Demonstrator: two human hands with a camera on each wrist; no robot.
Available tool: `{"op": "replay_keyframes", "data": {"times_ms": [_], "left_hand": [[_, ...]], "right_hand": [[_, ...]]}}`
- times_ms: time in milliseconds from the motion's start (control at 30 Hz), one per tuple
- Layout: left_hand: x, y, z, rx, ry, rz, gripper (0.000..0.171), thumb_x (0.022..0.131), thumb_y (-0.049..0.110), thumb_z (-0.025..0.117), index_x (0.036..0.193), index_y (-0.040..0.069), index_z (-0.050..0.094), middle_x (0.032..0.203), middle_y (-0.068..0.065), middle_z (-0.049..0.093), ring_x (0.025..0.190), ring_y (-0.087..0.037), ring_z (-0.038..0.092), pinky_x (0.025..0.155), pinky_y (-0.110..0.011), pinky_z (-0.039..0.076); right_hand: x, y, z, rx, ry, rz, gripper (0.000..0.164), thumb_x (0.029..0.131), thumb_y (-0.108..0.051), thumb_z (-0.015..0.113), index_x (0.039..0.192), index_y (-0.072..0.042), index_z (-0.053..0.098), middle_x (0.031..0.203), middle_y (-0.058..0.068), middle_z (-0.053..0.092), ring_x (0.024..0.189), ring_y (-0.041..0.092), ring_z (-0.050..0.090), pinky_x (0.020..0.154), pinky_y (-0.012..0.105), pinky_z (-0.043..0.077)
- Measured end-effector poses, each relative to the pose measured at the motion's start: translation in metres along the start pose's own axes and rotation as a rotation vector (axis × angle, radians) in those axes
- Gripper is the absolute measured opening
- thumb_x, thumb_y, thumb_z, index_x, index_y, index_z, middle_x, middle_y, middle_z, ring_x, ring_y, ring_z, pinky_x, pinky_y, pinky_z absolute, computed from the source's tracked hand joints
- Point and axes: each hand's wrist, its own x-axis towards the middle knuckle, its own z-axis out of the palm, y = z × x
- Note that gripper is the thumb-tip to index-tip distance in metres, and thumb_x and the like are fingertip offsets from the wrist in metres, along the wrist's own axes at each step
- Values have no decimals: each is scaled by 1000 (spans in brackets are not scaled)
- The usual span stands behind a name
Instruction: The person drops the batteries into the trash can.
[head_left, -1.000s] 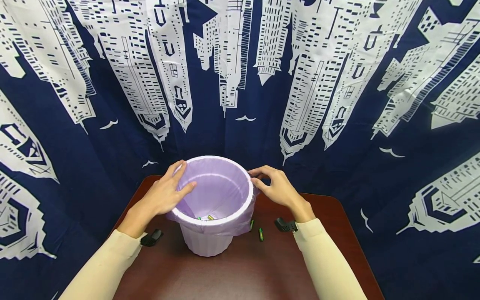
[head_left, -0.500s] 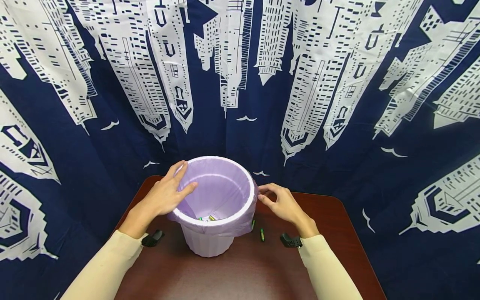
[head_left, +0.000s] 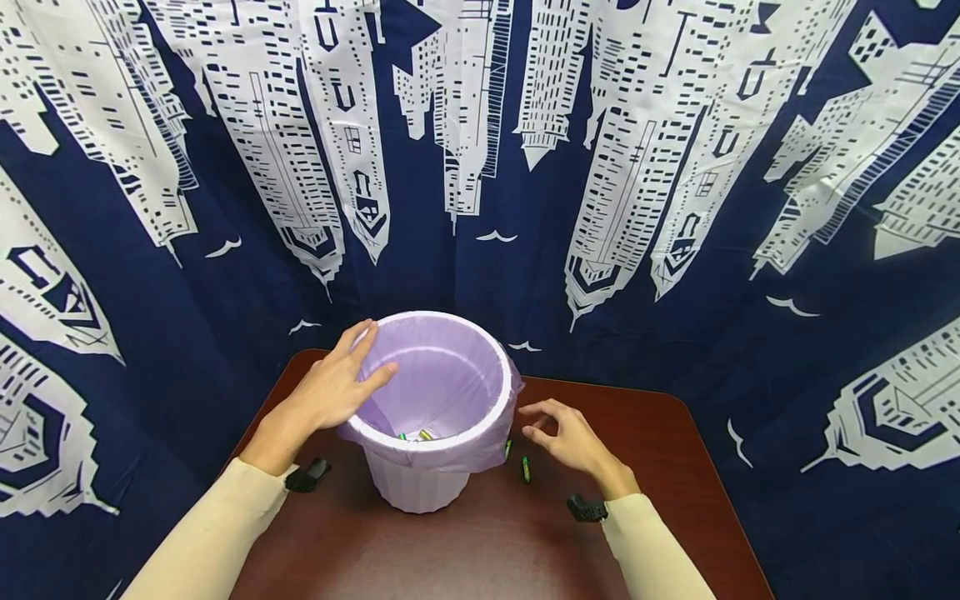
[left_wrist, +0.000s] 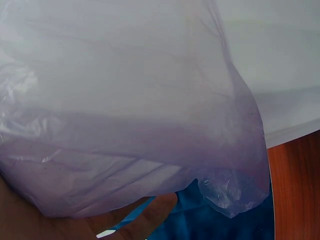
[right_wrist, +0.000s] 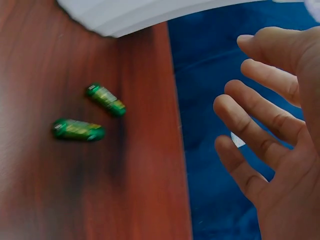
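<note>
My left hand [head_left: 335, 387] rests on the left rim of a white ribbed trash bin [head_left: 416, 487], thumb held out over the opening. In the left wrist view its fingers [left_wrist: 159, 212] lie along the thin purple trash bag [left_wrist: 115, 140] that lines the bin and folds down outside. To the right of the bin my right hand [head_left: 573, 437] hovers over the table with fingers spread and loosely bent, nothing between them. Below it on the table lie two green-and-yellow batteries, one nearer the bin [right_wrist: 106, 100], the other farther out [right_wrist: 78, 130].
Inside the bin, a green piece [head_left: 402, 436] and a yellow-green battery [head_left: 426, 434] show at the bottom. The reddish-brown wooden table [head_left: 450, 550] has rounded far corners. Behind it hangs a navy curtain [head_left: 495, 275] printed with white buildings.
My right hand has left the bin's right rim and moved down and slightly right, toward the batteries on the table. The left hand keeps its place on the rim.
</note>
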Motion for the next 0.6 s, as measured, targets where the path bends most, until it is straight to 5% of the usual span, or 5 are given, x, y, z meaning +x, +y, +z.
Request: {"op": "replay_keyframes", "data": {"times_ms": [600], "left_hand": [[0,1,0,-4,-1,-4,93,118,62,55,185,6,25,195,-17,20,159,-62,55,130,-80,43]], "right_hand": [[-26,45,31,7,-192,66,61,96,-18,97,150,-5,74,146,19,70,123,37,74,104,56,68]]}}
